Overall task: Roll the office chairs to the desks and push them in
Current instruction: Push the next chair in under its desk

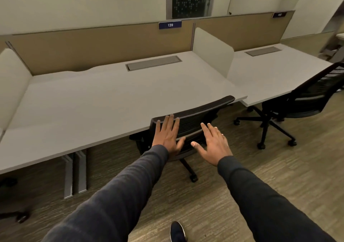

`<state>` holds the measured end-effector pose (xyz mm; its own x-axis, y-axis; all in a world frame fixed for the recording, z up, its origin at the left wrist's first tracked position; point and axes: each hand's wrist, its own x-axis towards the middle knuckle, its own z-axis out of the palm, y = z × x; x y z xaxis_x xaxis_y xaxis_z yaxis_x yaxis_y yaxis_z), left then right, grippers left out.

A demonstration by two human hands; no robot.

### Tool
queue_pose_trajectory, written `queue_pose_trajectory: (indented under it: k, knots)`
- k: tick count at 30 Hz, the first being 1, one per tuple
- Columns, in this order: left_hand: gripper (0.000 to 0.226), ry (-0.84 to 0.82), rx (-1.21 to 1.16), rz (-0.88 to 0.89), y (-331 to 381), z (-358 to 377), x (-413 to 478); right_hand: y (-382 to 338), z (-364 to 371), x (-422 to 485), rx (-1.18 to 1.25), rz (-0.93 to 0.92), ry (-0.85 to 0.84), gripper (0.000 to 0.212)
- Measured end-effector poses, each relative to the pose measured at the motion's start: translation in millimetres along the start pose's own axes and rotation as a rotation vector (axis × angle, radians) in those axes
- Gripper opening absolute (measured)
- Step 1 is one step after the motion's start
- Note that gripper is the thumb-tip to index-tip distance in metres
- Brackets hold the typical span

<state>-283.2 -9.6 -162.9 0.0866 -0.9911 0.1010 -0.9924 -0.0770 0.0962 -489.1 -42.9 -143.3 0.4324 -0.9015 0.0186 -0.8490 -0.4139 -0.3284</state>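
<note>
The chair point(201, 115) stands at 12 o'clock, its seat under the grey counter point(111, 96) edge. Your left hand point(168, 136) and right hand point(214, 144) press its back, fingers straight, gripping nothing. Open floor point(204, 204) lies at 6 o'clock.

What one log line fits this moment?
left hand: flat on near chair backrest | right hand: open, at same backrest | near chair: seat under desk | far chair: angled at next desk
</note>
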Motion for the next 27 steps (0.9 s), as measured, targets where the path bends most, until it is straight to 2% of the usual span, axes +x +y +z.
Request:
queue_pose_trajectory:
  k: [3,8,12,17,22,27]
  knots:
    - [0.086,-0.007,0.008,-0.098,0,1,37,23,-11,32,-0.017,-0.001,-0.003,0.089]
    - [0.083,-0.122,0.071,-0.254,-9,11,83,54,-24,80,-0.067,-0.012,-0.047,0.09]
    - [0.071,-0.139,0.09,-0.204,-19,10,104,71,-26,108,-0.092,-0.015,-0.084,0.09]
    - [0.083,-0.141,0.086,-0.158,-23,12,93,78,-21,128,-0.118,-0.052,-0.125,0.093]
    - [0.085,-0.137,0.076,-0.176,-12,12,70,91,-17,136,-0.165,-0.129,-0.151,0.094]
    - [0.084,-0.1,0.115,-0.182,0,8,35,127,-28,136,-0.225,-0.194,-0.151,0.117]
